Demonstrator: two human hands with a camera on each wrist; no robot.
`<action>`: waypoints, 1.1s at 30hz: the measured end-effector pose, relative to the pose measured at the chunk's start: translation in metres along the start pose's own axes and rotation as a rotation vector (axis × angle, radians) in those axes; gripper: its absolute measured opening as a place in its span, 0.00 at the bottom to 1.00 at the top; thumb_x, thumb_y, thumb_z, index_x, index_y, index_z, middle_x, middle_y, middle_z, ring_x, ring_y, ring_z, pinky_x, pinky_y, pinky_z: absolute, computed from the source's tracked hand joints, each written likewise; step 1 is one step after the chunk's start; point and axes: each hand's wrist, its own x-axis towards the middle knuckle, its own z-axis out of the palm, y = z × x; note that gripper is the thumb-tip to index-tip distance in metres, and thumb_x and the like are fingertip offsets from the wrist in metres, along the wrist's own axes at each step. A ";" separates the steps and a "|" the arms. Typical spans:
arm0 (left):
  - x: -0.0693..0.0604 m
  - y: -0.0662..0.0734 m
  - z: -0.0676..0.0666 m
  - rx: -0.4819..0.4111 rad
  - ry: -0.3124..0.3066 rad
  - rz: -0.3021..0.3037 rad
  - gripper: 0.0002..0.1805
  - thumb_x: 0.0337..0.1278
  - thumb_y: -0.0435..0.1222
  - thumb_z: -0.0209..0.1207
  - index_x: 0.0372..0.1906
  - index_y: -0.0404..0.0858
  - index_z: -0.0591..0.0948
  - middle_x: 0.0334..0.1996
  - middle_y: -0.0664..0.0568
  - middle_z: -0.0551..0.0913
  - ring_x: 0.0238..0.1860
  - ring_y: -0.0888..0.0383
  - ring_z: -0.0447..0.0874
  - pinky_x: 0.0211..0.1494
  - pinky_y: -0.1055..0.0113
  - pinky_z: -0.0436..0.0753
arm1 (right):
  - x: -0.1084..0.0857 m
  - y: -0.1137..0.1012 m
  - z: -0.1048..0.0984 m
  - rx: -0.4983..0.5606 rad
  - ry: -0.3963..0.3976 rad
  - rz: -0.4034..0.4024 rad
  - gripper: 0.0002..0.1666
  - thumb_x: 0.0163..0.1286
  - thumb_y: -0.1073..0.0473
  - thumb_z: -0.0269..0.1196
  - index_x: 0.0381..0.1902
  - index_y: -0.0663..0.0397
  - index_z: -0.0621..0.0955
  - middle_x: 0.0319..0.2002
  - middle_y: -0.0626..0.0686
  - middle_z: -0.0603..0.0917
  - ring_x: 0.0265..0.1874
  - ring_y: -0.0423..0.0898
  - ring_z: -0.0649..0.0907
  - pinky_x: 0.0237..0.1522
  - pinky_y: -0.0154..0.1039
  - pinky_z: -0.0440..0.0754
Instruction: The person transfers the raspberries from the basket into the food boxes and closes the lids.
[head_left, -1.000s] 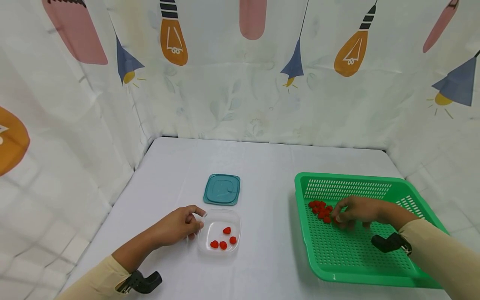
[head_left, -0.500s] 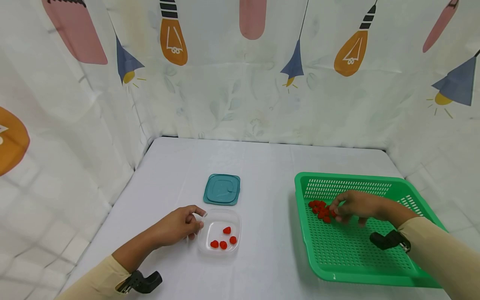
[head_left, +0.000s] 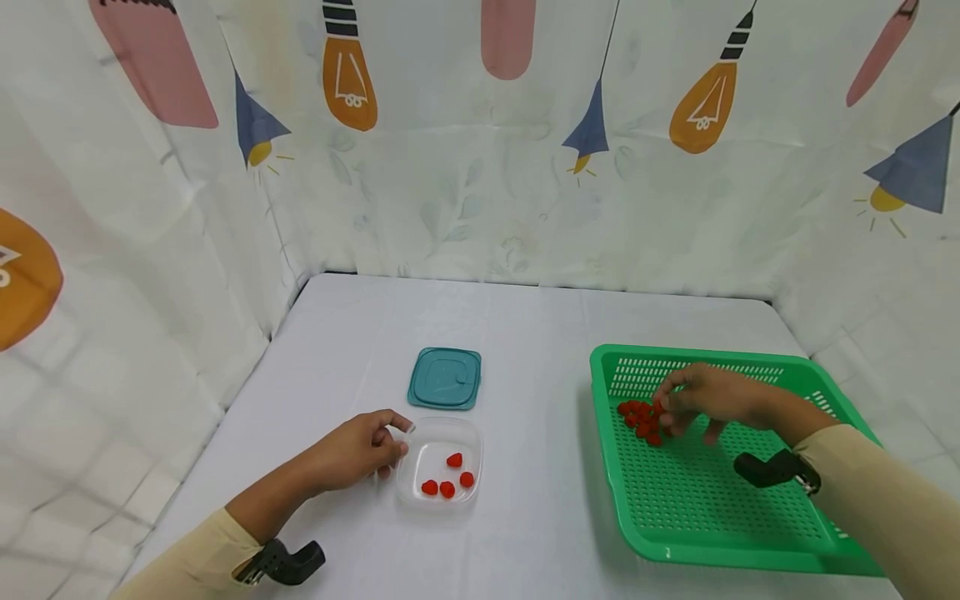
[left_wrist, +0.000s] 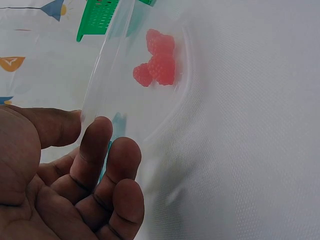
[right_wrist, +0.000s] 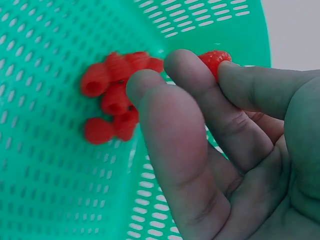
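My left hand [head_left: 352, 454] pinches the left rim of a clear plastic container [head_left: 427, 460], thumb on one side and fingers on the other. Several red raspberries [left_wrist: 162, 69] lie inside it, spread over the floor. Over the green basket [head_left: 705, 508], my right hand [head_left: 708, 396] pinches one raspberry [right_wrist: 215, 59] between thumb and index finger, as the right wrist view shows. The other fingers of that hand are loosely bent. Below them a pile of raspberries [right_wrist: 114, 97] rests on the basket's floor, partly hidden by the fingertips.
A teal lid [head_left: 445, 379] lies flat on the white table [head_left: 532, 467], just behind the clear container. A printed curtain [head_left: 480, 183] stands behind the table and along its sides. Each wrist wears a black camera strap [head_left: 281, 562].
My right hand has lifted away from the pile and moved slightly towards the basket's back, now with a raspberry between its fingertips. The left hand and the container have stayed put.
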 end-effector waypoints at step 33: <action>0.005 -0.002 0.001 0.018 0.011 -0.032 0.18 0.69 0.37 0.63 0.60 0.36 0.77 0.26 0.49 0.82 0.29 0.53 0.79 0.31 0.63 0.77 | 0.000 -0.070 -0.007 -0.035 -0.033 -0.064 0.18 0.77 0.56 0.62 0.58 0.60 0.79 0.48 0.62 0.87 0.46 0.56 0.87 0.30 0.52 0.85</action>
